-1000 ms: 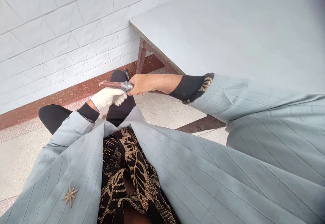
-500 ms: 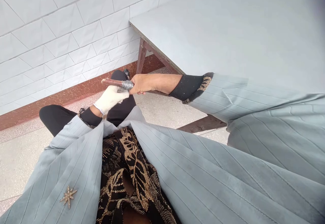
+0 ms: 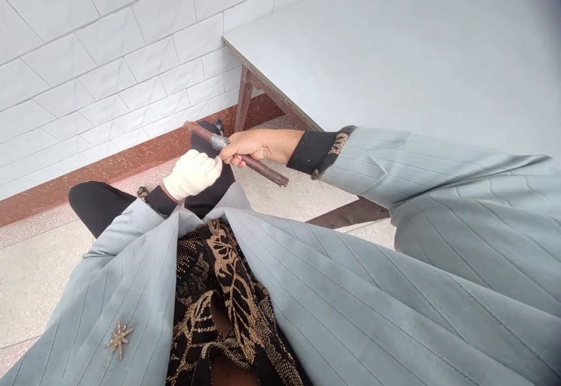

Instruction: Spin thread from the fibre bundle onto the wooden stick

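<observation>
My right hand (image 3: 250, 145) is bare and closed around a thin reddish-brown rod (image 3: 265, 173) with a band of silvery wire (image 3: 218, 141) wound round it near the hand. The rod slants from upper left to lower right in front of my knees. My left hand (image 3: 193, 174), in a white glove, is curled just below the wire band, its fingertips close to the wrap; whether it pinches the wire I cannot make out.
A grey table (image 3: 394, 53) on reddish-brown legs (image 3: 242, 100) stands to the right against a white tiled wall (image 3: 87, 59). Speckled floor (image 3: 30, 269) lies to the left. My grey striped jacket fills the lower view.
The rod has tilted, so its lower right end now shows past my right hand. My gloved left hand has shifted slightly right and curled more under the wire band.
</observation>
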`<state>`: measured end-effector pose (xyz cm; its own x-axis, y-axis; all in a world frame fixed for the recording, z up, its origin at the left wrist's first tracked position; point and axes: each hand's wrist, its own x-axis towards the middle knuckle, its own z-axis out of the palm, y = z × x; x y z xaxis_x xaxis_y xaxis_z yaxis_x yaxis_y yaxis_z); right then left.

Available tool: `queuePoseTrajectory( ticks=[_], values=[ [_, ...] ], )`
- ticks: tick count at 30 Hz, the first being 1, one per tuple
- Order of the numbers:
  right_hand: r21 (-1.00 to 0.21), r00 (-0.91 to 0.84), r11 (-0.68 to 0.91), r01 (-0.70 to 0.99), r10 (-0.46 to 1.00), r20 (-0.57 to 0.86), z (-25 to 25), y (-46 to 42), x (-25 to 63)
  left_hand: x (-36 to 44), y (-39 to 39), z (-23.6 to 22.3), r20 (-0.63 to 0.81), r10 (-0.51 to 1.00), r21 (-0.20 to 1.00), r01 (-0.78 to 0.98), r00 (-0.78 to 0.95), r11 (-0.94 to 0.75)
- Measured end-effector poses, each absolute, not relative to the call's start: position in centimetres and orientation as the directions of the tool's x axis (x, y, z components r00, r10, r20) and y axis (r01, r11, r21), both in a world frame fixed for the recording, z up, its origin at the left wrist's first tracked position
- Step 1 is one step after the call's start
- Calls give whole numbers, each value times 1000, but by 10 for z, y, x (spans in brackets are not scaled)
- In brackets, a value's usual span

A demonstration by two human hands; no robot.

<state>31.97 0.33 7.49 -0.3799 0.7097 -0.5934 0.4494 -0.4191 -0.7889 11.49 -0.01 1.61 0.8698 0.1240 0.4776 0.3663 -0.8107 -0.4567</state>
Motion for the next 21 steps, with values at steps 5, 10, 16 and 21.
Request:
queuePoseTrajectory(
  ticks=[5, 10, 16, 21],
  values=[
    [-857, -383, -359, 370, 782, -493, 80, -1, 320, 112, 0, 14, 518, 214, -254, 388, 828, -886],
    [-911, -384, -204, 358, 858, -342, 83, -8, 318, 120, -15, 10, 695, 601, 526, 291, 394, -799],
    [-881, -412, 72, 468, 899, -145, 88, -11, 318, 127, -14, 16, -104, 900, 958, -202, 424, 206],
    [-810, -352, 112, 575, 928, -122, 89, -13, 315, 129, -20, 23, -220, 749, 859, -240, 625, 453]
  ],
)
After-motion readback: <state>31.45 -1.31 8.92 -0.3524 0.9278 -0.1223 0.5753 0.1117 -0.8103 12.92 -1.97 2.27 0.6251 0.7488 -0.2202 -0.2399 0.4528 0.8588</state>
